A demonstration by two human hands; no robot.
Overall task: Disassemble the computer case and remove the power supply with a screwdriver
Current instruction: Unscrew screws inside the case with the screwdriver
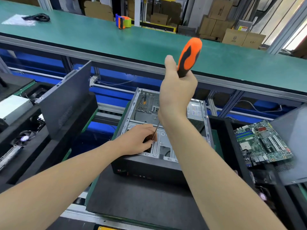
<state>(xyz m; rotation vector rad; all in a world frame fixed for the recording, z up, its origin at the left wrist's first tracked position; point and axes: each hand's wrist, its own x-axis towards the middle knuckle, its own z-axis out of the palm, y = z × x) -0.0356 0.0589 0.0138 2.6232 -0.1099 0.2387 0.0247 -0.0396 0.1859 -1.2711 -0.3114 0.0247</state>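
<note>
An open computer case (132, 113) lies on its side on a black foam pad, its bare metal inside facing up. The silver power supply (195, 109) sits in the case's far right corner. My right hand (177, 90) grips the orange and black handle of a long screwdriver (189, 55), held high above the case. Its thin shaft runs down behind my wrist to the case's front bay. My left hand (137, 140) rests inside the case and pinches the shaft near its tip, fingers curled around it.
A removed black side panel (66, 100) leans upright left of the case. A loose motherboard (262, 143) lies to the right, beside another grey panel (290, 146). Fans and parts fill black trays at the left. A green conveyor belt (99, 39) with a tape dispenser (123, 21) runs behind.
</note>
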